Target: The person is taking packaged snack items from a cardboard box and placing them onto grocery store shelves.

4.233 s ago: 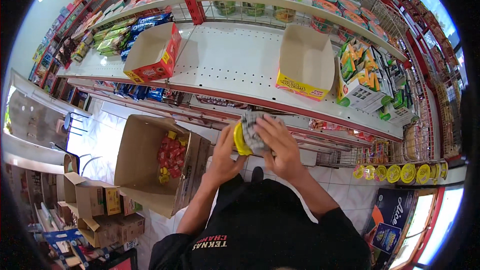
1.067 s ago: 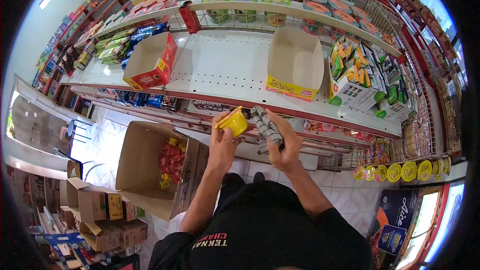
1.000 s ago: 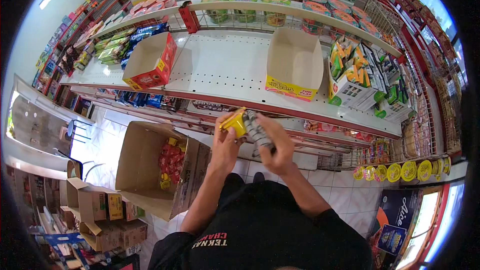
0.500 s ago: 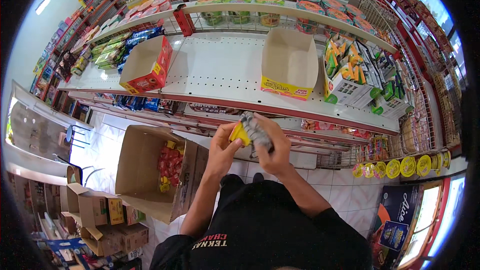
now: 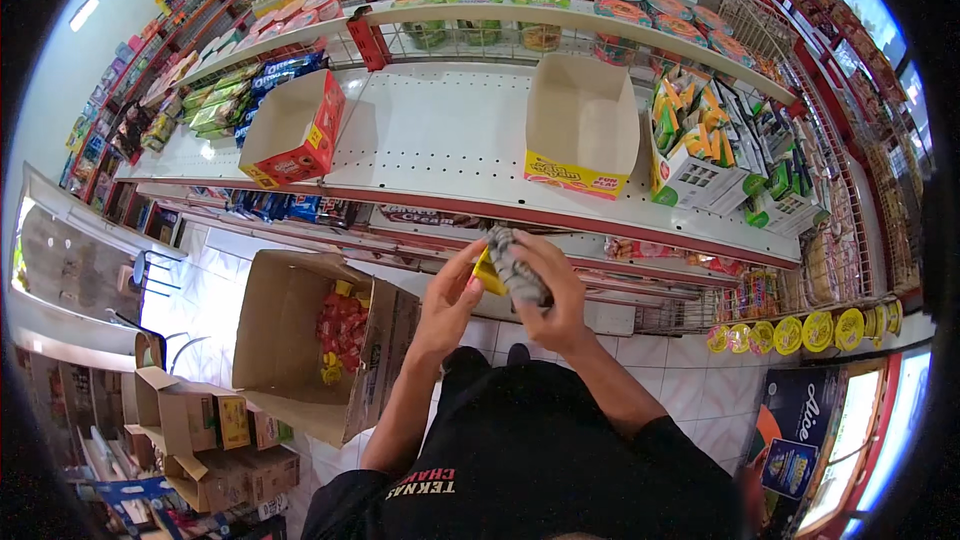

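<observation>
In front of my body, my left hand (image 5: 452,292) grips a small yellow item (image 5: 489,271), perhaps a snack cup or packet; its exact kind is partly hidden. My right hand (image 5: 556,288) is closed on a crumpled grey cloth (image 5: 516,266) pressed against that yellow item. Both hands hang just in front of the shelf edge. To their left stands an open cardboard box (image 5: 290,340) with red and yellow packs (image 5: 342,332) at its bottom.
Ahead runs a white perforated shelf (image 5: 430,130). On it are a red display box (image 5: 296,130), a yellow-fronted display box (image 5: 575,165) and cartons of sachets (image 5: 700,155). Cup noodles (image 5: 475,15) line the shelf above. Smaller cartons (image 5: 215,440) are stacked at lower left.
The grey cloth has shifted slightly over the yellow item, covering more of it. My right hand has moved a little to the right and down. The box and shelf goods stay in place.
</observation>
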A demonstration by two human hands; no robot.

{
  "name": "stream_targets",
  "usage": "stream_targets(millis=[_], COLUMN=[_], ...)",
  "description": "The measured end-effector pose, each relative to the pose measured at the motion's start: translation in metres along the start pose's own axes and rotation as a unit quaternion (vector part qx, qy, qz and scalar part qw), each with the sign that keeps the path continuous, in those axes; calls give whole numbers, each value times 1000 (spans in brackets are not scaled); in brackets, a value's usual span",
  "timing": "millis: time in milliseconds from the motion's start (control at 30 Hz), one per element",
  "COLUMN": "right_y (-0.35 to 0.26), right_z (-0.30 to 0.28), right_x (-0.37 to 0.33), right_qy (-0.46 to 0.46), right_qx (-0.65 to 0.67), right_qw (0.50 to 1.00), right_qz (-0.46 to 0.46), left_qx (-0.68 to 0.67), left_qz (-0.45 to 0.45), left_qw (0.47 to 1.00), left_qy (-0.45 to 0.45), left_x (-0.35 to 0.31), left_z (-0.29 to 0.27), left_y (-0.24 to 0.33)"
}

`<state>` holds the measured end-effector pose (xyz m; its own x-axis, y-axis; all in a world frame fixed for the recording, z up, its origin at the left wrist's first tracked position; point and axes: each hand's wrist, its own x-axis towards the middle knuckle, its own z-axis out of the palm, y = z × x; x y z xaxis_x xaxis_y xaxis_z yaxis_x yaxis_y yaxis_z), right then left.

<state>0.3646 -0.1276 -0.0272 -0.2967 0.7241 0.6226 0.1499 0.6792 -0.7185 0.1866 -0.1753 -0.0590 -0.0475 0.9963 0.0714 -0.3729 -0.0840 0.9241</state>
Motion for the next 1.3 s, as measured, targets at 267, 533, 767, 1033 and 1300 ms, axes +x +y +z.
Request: stream_targets(millis=[267, 533, 767, 1033, 1300], right_y=[6, 6, 11, 3, 6], right_z=[4, -4, -9, -6, -8], right_x=[-6, -2, 1, -5, -7], right_qy=[2, 39, 9, -7, 24], right_qx=[128, -15, -45, 108, 224], right_qw=[988, 996, 984, 979, 954], right_qz=[85, -73, -173, 171, 195], left_qx=[-83, 265, 105, 12, -84], left_qz=[40, 149, 1, 42, 1], left_qw=[996, 952, 994, 999, 994], left_qy=[1, -38, -39, -15, -68], left_x=[0, 1, 0, 6, 6], left_z=[12, 18, 18, 20, 6], left_y=[3, 25, 28, 17, 6])
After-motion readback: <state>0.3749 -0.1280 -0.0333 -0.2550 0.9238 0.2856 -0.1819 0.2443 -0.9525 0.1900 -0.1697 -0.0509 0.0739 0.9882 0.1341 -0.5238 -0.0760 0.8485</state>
